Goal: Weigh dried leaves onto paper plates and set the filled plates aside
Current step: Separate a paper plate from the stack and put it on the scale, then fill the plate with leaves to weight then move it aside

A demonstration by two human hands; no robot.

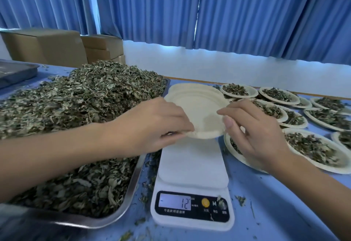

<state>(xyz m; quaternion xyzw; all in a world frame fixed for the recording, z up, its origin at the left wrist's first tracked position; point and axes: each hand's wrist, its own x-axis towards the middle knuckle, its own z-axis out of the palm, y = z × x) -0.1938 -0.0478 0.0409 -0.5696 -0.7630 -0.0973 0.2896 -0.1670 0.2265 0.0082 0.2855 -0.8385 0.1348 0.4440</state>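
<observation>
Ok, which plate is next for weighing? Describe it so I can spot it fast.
Find the white scale in the middle, right of the leaf tray. Just above its platform, the left hand and right hand pinch the empty paper plate by its rim. Unlike the filled plates to its right, it holds no leaves.

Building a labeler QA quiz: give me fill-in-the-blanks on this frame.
The left hand and right hand hold an ____ paper plate over the scale.
The digits on the display read ____.
The dried leaves are heaped in a metal ____.
The filled plates lie on the person's ____ side.
Missing: empty; 12; tray; right.
</observation>
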